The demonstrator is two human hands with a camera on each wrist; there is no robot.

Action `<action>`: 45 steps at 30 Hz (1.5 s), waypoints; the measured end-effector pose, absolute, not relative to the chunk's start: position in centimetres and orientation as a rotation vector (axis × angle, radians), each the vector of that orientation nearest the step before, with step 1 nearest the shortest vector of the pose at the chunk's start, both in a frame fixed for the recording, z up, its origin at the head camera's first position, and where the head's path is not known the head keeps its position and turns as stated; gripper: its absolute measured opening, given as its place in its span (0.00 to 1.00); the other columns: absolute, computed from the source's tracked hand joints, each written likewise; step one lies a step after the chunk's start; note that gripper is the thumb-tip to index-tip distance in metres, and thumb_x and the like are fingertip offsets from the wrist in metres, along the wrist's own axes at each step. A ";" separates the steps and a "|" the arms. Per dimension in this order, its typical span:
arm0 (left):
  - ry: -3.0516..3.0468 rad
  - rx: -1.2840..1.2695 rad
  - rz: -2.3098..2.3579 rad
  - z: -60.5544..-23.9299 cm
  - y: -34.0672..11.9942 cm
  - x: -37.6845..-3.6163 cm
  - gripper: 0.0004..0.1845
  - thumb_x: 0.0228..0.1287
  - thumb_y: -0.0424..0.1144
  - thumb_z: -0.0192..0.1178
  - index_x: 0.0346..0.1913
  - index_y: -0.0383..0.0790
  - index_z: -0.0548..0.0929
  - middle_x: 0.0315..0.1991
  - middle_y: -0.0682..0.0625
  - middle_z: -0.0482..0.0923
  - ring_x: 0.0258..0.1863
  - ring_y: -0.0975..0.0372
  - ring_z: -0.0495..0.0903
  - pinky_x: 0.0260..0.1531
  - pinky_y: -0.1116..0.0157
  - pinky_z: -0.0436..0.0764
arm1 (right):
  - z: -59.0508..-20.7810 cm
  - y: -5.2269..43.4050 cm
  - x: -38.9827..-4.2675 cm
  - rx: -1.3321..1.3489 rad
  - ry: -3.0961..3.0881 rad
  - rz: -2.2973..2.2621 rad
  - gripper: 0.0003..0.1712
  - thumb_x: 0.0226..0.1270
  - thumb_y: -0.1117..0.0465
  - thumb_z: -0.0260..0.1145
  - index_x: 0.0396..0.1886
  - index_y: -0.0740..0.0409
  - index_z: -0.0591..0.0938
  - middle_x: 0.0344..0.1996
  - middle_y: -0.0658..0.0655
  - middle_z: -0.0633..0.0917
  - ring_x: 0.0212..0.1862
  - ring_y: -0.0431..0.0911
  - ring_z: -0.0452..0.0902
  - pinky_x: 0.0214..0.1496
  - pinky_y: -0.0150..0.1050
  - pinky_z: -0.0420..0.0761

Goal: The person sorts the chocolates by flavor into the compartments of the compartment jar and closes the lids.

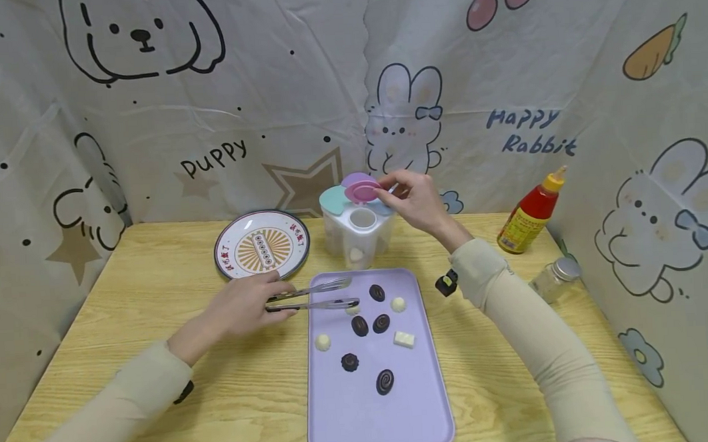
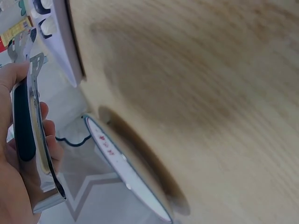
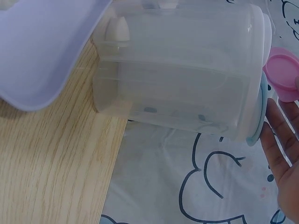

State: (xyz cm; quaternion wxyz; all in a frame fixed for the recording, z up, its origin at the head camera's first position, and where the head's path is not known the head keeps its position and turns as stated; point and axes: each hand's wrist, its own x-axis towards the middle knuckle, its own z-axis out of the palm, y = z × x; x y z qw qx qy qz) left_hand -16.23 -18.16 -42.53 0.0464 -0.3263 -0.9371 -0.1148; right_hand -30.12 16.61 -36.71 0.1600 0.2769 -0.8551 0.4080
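Observation:
Silver tongs [image 1: 319, 305] with dark grips are held in my left hand [image 1: 244, 308]; their arms stand apart over the upper left of the lilac tray [image 1: 379, 426]. One tip overlaps a white chocolate [image 1: 352, 310]. Dark chocolates [image 1: 384, 381] and other pale pieces [image 1: 404, 339] lie across the tray. Behind it stands a clear container [image 3: 187, 79] with colored lids. My right hand [image 1: 414, 201] pinches its raised pink lid [image 1: 362, 192] between thumb and fingers, baring a round opening [image 1: 362, 218]. A pale piece [image 1: 356, 254] shows inside the front compartment.
A patterned plate [image 1: 262, 246] lies to the container's left. On the right stand a red sauce bottle [image 1: 525, 219] with a yellow cap and a small glass jar [image 1: 554, 280]. Printed cloth [image 1: 297, 57] encloses the wooden table [image 1: 249, 393] at the back and sides.

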 end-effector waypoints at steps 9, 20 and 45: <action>-2.865 -1.020 -0.368 -43.7 -17.9 -16.0 0.17 0.65 0.53 0.73 0.51 0.50 0.90 0.36 0.57 0.81 0.28 0.70 0.71 0.30 0.67 0.76 | -36.6 16.5 -30.0 0.790 -2.441 1.173 0.10 0.71 0.63 0.73 0.46 0.63 0.88 0.42 0.63 0.91 0.36 0.55 0.87 0.38 0.29 0.83; -2.904 -1.011 -0.385 -44.3 -17.5 -15.9 0.16 0.64 0.52 0.74 0.50 0.51 0.90 0.36 0.57 0.81 0.29 0.69 0.73 0.30 0.67 0.77 | -36.8 16.5 -30.0 0.780 -2.445 1.164 0.10 0.71 0.62 0.73 0.46 0.62 0.88 0.42 0.62 0.91 0.36 0.53 0.87 0.39 0.29 0.83; -2.890 -0.972 -0.516 -45.2 -18.1 -16.1 0.12 0.65 0.50 0.73 0.49 0.52 0.91 0.34 0.61 0.79 0.28 0.71 0.69 0.29 0.70 0.72 | -36.8 16.5 -30.1 0.787 -2.437 1.159 0.09 0.71 0.62 0.73 0.46 0.63 0.88 0.42 0.63 0.91 0.37 0.53 0.87 0.40 0.29 0.83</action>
